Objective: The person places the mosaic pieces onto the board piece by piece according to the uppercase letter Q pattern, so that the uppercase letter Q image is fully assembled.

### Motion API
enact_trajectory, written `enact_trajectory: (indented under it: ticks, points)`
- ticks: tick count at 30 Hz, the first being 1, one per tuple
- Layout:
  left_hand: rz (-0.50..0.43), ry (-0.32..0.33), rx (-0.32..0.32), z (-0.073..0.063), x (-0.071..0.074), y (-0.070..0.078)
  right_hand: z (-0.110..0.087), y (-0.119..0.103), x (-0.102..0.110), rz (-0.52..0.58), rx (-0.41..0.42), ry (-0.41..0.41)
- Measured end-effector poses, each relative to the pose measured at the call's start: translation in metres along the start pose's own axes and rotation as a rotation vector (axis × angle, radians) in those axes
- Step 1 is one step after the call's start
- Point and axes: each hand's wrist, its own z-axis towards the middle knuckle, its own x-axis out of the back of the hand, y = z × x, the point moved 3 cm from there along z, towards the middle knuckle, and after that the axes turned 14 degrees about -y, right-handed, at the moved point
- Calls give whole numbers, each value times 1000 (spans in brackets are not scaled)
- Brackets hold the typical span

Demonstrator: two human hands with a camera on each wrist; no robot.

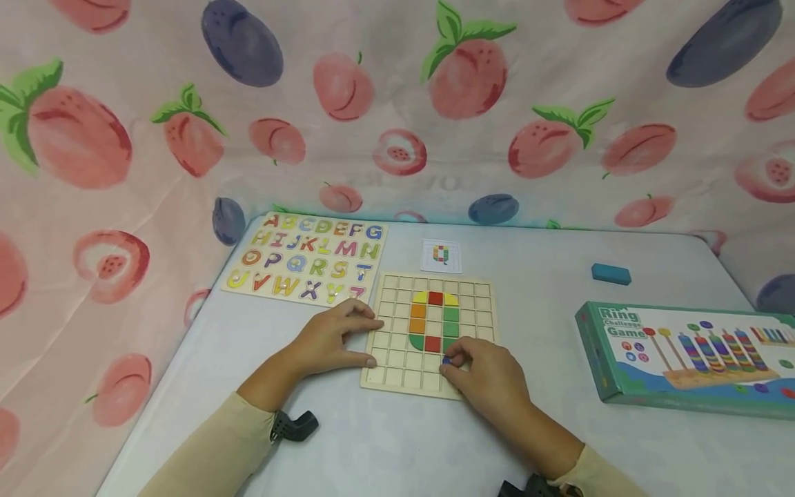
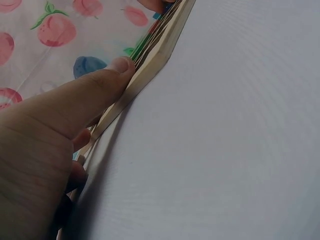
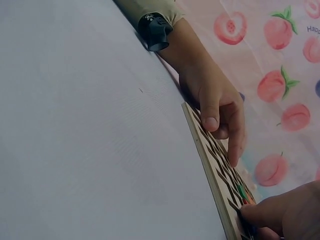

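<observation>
A wooden grid board (image 1: 393, 377) lies on the table, with red, yellow, orange and green pieces set in a ring in its squares. My right hand (image 1: 491, 373) pinches a small blue piece (image 1: 446, 360) over the board's lower squares, just below the ring; the fingers mostly cover it. My left hand (image 1: 326, 338) rests at the board's left side, its thumb and fingers extended and touching the rim. In the left wrist view the thumb (image 2: 107, 77) lies along the board's edge. Behind the board, a small card (image 1: 427, 264) shows a similar coloured ring with a tail.
An alphabet puzzle board (image 1: 248, 238) lies at the back left, partly beside the grid board. On the right are a teal block (image 1: 611, 274) and a green Ring Challenge Game box (image 1: 621, 373). Fruit-patterned cloth (image 1: 404, 83) hangs behind the white table (image 1: 385, 449).
</observation>
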Motion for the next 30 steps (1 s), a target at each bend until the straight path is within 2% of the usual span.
enact_trajectory:
  ticks: [12,18,22,26,30]
  points:
    - [-1,-4,-1,1,1,0,-5,2,2,40,13,25]
    - [-36,-6,15,1,4,1,-11,6,14,100,47,70]
    - [-74,-1,46,-2,7,3,-11,12,29,19,119,98]
    - [-101,5,86,-7,13,9,-9,18,44,-77,200,91]
    - [-67,3,108,-13,25,20,-7,21,58,-164,236,53]
